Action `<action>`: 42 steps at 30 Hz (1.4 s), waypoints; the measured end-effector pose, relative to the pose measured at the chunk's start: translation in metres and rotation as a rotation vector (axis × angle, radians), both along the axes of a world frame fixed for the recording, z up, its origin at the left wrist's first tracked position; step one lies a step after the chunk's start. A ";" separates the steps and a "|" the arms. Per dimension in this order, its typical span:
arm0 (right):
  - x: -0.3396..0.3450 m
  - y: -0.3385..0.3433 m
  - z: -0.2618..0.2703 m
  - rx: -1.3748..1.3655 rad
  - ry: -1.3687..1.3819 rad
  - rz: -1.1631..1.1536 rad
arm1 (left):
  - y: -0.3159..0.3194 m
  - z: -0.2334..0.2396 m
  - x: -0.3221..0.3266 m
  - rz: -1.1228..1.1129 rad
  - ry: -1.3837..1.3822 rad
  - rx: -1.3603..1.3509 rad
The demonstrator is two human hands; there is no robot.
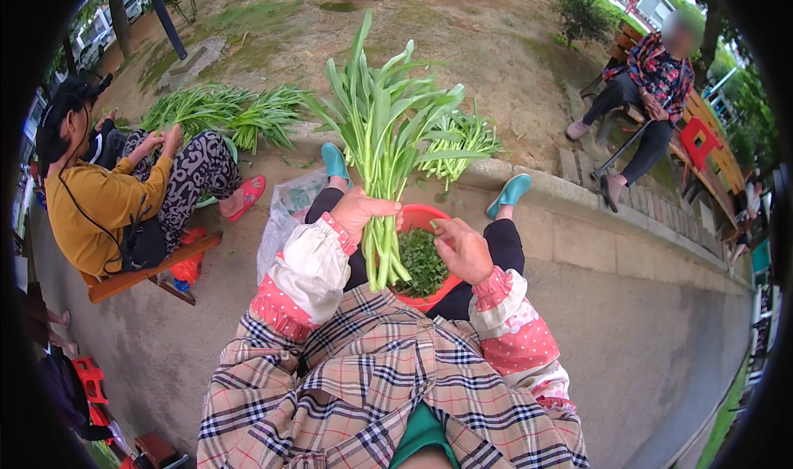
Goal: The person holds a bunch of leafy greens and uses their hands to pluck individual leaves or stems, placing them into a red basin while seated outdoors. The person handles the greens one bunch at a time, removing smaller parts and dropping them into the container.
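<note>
My left hand [364,214] is closed around a bunch of water spinach [385,141], held upright with its leaves up and the cut stem ends down. To its right, my right hand [463,250] is over the rim of a red plastic basin [427,211], with a small green piece between thumb and forefinger. Loose green leaves [424,263] lie in the basin, between my legs. Beyond the bunch, more leafy greens [461,144] rest on the stone curb.
A person [111,187] on a wooden seat at left holds greens, beside greens heaped on the curb [297,136]. A clear plastic bag [282,212] lies by my left leg. Another person [660,91] sits on a bench [712,128] at right, holding a cane [622,150].
</note>
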State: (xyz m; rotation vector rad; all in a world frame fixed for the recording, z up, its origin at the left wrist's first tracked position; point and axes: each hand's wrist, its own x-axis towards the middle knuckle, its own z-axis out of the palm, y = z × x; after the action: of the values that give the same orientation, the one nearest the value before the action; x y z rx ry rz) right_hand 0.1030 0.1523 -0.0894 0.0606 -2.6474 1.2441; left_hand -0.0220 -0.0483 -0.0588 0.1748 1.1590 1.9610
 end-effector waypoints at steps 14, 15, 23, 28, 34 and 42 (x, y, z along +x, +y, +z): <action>-0.005 0.013 0.004 -0.147 0.105 -0.132 | 0.035 -0.006 0.028 0.082 -0.002 0.135; -0.006 0.010 0.004 -0.139 0.099 -0.132 | 0.035 -0.004 0.031 0.087 0.005 0.126; -0.005 0.006 0.011 -0.103 0.089 -0.091 | 0.036 -0.020 0.031 0.107 0.028 0.122; -0.008 -0.001 0.011 -0.324 0.047 -0.049 | 0.051 -0.051 0.028 0.198 0.050 0.148; -0.006 -0.007 0.012 0.023 0.048 0.072 | 0.067 -0.055 0.044 0.277 0.073 0.221; -0.003 -0.014 0.006 0.098 0.028 -0.016 | 0.077 -0.058 0.060 0.249 0.065 0.240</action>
State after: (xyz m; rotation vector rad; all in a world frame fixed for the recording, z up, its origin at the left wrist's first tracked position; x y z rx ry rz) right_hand 0.0997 0.1383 -0.0831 0.0713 -2.6776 1.1000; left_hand 0.0381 0.0291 -0.1164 0.2305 1.0229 2.3298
